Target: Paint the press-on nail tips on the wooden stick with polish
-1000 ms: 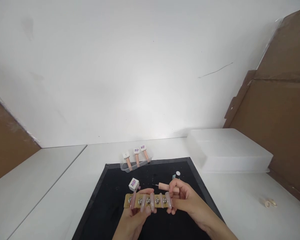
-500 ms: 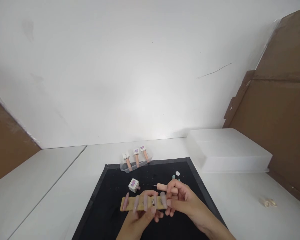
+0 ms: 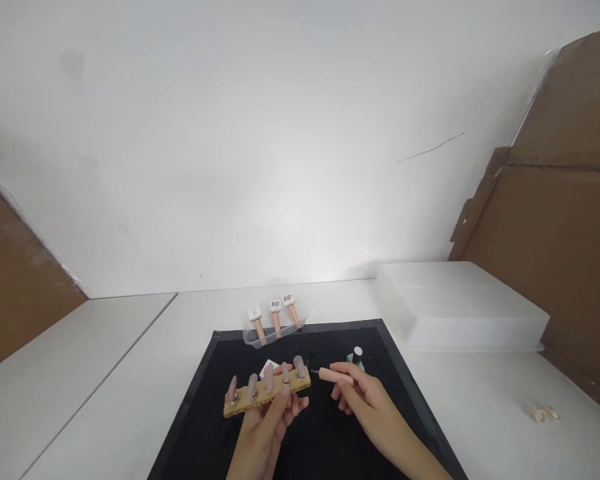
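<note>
My left hand [image 3: 267, 423] is closed on a yellowish nail display stand [image 3: 266, 396], which is tilted up at its right end. Several pinkish false nails [image 3: 269, 379] stand in a row along it. Between thumb and fingers of my right hand [image 3: 367, 400] is a pink nail polish brush [image 3: 334, 376], its dark bristle tip pointing left, close to the stand's right end. Whether the tip touches a nail I cannot tell. Behind the stand, a white polish bottle [image 3: 269, 367] is mostly hidden.
A clear tray [image 3: 253, 343] holds three polish bottles with pink caps at the back of the black mat [image 3: 205, 393]. A teal bottle with a dark neck [image 3: 356, 360] stands behind my right hand. To the right are a white plastic bin [image 3: 475, 320] and small cream rings [image 3: 543, 414].
The stand has moved left and up, and its right end has risen. My right hand has drawn away from the stand, with the brush now lower on the fingers' side. The bottle behind became mostly covered.
</note>
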{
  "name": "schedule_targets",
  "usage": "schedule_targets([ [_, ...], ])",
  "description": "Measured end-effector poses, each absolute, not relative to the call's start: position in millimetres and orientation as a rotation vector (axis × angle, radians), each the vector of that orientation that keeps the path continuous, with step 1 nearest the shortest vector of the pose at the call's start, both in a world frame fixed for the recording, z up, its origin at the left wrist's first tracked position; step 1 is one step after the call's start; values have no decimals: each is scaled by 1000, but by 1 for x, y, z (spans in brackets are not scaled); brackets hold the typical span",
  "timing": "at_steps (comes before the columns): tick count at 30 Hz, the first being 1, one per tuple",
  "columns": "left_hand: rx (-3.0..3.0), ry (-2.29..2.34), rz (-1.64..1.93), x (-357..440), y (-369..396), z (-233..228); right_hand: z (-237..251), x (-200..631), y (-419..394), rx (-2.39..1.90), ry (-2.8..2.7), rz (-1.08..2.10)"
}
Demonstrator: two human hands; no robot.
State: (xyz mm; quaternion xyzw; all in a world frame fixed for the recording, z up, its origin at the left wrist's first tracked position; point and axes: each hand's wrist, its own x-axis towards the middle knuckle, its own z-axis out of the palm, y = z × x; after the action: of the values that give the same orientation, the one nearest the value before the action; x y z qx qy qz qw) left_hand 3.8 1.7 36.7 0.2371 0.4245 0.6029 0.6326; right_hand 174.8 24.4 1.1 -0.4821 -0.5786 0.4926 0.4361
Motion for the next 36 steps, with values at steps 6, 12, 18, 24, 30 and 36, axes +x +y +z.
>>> schedule_targets([
  [6,443,788,1408,-11,8,35,-8,164,25,-1140,-1366,1384],
  [12,381,693,1325,-22,9,32,-11,154,19,-1134,-1570,1162],
  [18,313,620,1351,-32,9,36,-9,144,11,-1069,-1907,850],
  [24,150,596,1470,-49,10,44,-12,132,7,-1147,-2110,622],
  [30,112,582,1481,-53,9,47,-13,123,10,-1186,-2158,599],
  [36,128,590,1442,-50,6,48,-19,122,15,-1231,-2141,555],
])
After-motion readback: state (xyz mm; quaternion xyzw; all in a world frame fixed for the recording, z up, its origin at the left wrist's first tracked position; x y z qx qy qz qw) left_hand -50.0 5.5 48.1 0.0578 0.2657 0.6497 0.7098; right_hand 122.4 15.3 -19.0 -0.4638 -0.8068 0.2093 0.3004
